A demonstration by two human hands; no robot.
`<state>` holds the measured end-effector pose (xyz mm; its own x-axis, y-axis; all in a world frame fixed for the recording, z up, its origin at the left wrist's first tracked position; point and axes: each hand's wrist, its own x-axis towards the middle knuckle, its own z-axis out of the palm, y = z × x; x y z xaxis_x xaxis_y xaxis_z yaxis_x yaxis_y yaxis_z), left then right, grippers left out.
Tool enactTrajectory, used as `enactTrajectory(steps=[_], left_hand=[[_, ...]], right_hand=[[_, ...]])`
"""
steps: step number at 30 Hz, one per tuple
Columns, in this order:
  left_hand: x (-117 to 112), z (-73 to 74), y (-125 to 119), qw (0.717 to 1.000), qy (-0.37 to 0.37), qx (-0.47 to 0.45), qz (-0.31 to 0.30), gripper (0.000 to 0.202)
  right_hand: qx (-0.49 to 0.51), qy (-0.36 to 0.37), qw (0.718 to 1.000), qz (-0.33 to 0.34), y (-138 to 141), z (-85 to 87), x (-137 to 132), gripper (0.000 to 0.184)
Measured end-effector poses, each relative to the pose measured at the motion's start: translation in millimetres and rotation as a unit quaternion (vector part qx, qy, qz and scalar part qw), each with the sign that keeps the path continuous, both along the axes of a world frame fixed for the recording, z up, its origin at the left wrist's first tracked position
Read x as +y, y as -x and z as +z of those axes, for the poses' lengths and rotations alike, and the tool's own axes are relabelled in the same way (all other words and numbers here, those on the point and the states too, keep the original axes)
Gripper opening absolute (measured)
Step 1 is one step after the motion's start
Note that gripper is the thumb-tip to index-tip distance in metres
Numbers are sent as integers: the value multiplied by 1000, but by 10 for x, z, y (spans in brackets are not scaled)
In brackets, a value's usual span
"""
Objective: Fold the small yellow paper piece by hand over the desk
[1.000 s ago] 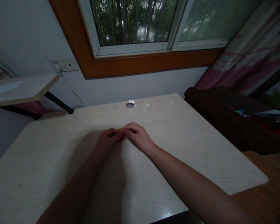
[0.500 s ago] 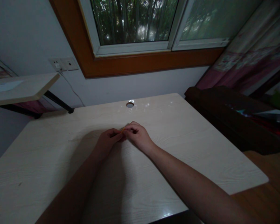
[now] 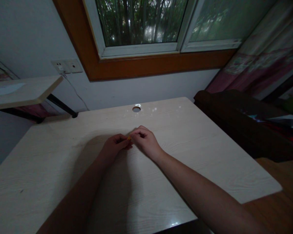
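Observation:
Over the middle of the pale wood-grain table [image 3: 185, 139], my two hands meet fingertip to fingertip. A tiny yellow-orange piece [image 3: 129, 138] shows between them, too small for me to tell its kind. My left hand [image 3: 115, 145] pinches it between thumb and forefinger, its other fingers curled below. My right hand [image 3: 146, 140] is closed, with thumb and fingertips pressed together against the same piece. Most of the piece is hidden by the fingers.
A round cable hole [image 3: 136, 109] is cut near the table's far edge. On the left stands a raised shelf [image 3: 26, 92] on black legs. A wall socket [image 3: 67, 66] with a plugged-in cord is behind it. Dark wooden furniture [image 3: 234, 120] stands at right.
My right fingertips have shifted slightly over the piece. It showed as a thin orange strip between the hands before, and now appears as a small yellow lump at the left fingertips.

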<state>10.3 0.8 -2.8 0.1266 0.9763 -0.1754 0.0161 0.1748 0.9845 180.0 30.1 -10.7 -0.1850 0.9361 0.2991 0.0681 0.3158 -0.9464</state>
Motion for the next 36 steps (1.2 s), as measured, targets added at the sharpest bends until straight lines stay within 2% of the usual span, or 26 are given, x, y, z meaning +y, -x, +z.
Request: enactTrajectory(steps=[8,18,23,29,32,36], left_hand=[[-10,39,-10,996,-52,69,12,26],[-6,-14,-14,999,-28,10,32,22],[6,-55,5,997,-48,-9,60,19],[30,-115,33,993,-65,-30,96,19],[33,-117,36,992,-71,6,101,18],[21,-67,24,990,-87,82,80,16]], right_hand=[[-15,-19,1000,14,-10,-40,2,8],[-11,-33,999,-22,1,-29,-10,10],[8,-28,999,-36,-5,-35,11,11],[18,19,1000,-6,-2,-110,49,11],[21,45,999,22,4,-123,32,15],[-32,31,998,35,11,-136,16,19]])
